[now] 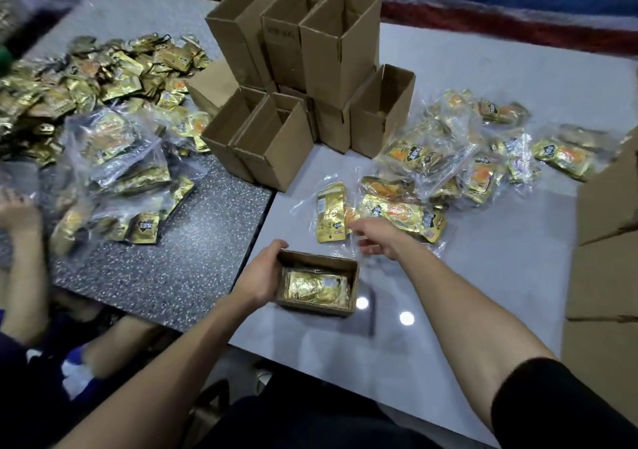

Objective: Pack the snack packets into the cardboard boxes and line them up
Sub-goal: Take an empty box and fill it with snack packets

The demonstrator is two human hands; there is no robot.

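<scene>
Lower centre of the table (448,328) is wide open for me; the box stack (331,51) blocks upper middle, bagged packets (476,172) crowd the right, and flat cardboard (607,276) walls off the right edge.

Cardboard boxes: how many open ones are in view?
8 boxes: three stacked on top, four under them, one gripped by the left hand. More may be hidden behind.

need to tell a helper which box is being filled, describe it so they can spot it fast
Start at the stack of open cardboard boxes at the back of the pale table. Come toward the near edge to the small box held by the left hand. Unlike the rest, it stands alone and holds gold packets.
</scene>
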